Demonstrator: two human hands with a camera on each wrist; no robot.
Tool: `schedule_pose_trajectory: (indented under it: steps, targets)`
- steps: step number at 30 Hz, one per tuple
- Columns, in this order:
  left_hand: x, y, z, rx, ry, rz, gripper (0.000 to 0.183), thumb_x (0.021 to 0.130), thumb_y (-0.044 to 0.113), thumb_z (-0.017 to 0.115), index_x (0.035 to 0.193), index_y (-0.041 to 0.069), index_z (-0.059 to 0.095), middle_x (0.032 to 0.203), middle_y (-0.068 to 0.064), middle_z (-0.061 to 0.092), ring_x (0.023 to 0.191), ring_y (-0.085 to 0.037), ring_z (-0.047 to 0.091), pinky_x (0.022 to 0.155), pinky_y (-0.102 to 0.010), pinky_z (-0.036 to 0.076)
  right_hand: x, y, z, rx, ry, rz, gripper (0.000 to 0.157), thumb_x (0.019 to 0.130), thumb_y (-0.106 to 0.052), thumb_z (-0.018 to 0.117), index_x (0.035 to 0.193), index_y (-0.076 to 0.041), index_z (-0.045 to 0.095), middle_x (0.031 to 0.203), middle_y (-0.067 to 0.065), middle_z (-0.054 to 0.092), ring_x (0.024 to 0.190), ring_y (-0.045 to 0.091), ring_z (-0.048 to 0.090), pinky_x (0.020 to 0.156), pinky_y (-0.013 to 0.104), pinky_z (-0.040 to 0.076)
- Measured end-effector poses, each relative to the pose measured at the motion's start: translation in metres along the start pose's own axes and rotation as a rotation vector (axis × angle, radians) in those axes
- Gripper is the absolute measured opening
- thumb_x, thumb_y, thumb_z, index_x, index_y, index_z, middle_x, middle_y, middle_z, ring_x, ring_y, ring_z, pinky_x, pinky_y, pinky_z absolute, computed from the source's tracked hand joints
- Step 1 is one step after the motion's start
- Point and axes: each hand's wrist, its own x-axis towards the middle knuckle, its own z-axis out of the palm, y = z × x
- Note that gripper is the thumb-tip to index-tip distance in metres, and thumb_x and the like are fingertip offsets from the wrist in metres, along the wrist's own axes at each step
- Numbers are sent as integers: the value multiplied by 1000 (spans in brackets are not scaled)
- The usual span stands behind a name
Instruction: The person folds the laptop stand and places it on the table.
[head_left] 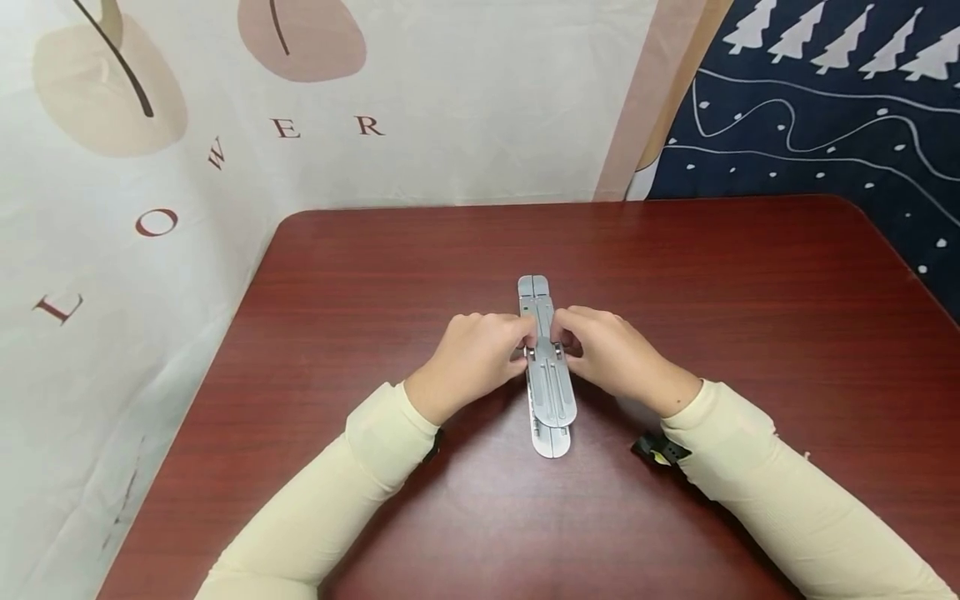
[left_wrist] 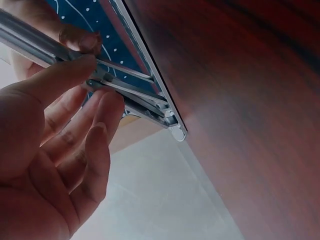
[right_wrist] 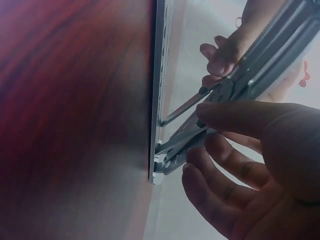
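A folding laptop stand [head_left: 553,392], silver-grey metal, lies lengthwise on the table in the head view. Its upper arms rise at a slant from the flat base rails, linked by thin struts [right_wrist: 185,107] in the right wrist view. From the left side, my left hand [head_left: 480,354] pinches the raised part near its hinge between thumb and fingers. My right hand [head_left: 618,350] grips the same part from the right, its thumb at the joint. The lower fingers of both hands curl loosely below the joint in the wrist views.
The stand rests on a reddish-brown wooden table [head_left: 360,275] with rounded far corners. A pale printed cloth [head_left: 480,100] hangs behind and on the left; a navy cloth with white trees [head_left: 810,125] hangs at the right.
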Motion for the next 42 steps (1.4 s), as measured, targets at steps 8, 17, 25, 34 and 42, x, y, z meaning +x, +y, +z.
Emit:
schedule_pose_trajectory:
  steps: [8,17,25,34,42]
  targets:
    - [-1,-1,-2,6,-89,-18,30,75,32,88,92,21,66,81,9,70,60,-16,61,51,-36,49,2,-4,-4,-19,-117,60,28,75,-8,82,88,-15,57,76,-1,56,66,12,50,58,28,41]
    - [-1,0,-1,30,-151,-47,37,74,41,87,98,21,68,78,8,68,56,-15,55,51,-36,47,2,-6,-6,-33,-205,106,31,75,-13,83,95,-15,59,75,-1,58,65,11,50,58,29,41]
    - [1,3,-2,47,-154,-36,39,72,45,87,95,20,69,71,8,66,52,-17,52,48,-38,46,-1,-4,-7,-51,-212,63,35,74,-13,85,97,-14,58,73,-2,57,64,12,51,56,29,42]
    - [0,3,-4,52,-215,-45,42,69,46,89,97,21,69,68,8,63,55,-16,54,52,-39,48,-2,-5,-9,-44,-256,65,33,74,-11,83,97,-14,59,73,-2,57,64,12,51,57,29,42]
    - [1,0,-4,52,-237,-40,42,70,45,89,99,21,69,66,8,60,57,-16,55,53,-39,49,0,-4,-8,-45,-265,67,33,75,-11,83,97,-13,60,72,-1,56,63,11,50,57,28,42]
